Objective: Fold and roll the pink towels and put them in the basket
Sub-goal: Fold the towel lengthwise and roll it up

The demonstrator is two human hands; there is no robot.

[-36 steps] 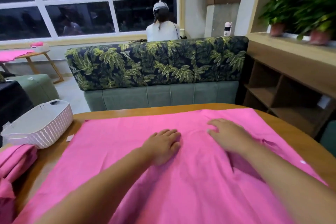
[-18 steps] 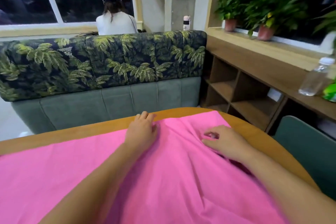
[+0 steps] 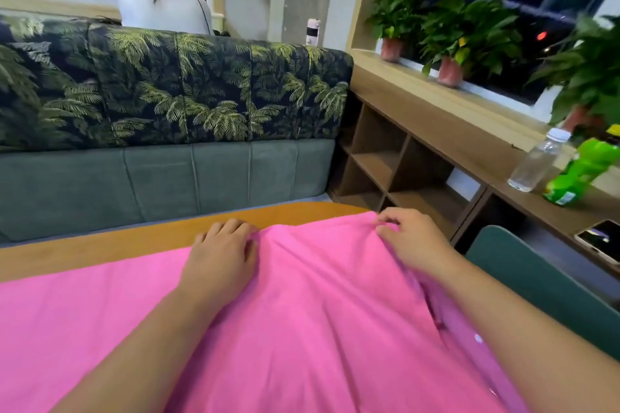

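Observation:
A large pink towel (image 3: 302, 329) lies spread over the round wooden table (image 3: 117, 241) and covers most of it. My left hand (image 3: 221, 258) grips the towel's far edge with curled fingers. My right hand (image 3: 409, 241) pinches the far right corner of the towel, which bunches up into a ridge between the two hands. The basket is out of view.
A leaf-print sofa (image 3: 174, 90) backs onto the table, with a person (image 3: 164, 3) seated beyond it. At the right, a wooden shelf unit (image 3: 402, 157) carries potted plants (image 3: 466, 37), a clear bottle (image 3: 536, 161), a green bottle (image 3: 580, 171) and a phone (image 3: 600, 240). A green chair (image 3: 536, 285) stands beside the table.
Both hands slid from the middle of the towel to its far edge and closed on it. My view swung right, so the basket and the pink pile at the left dropped out of sight.

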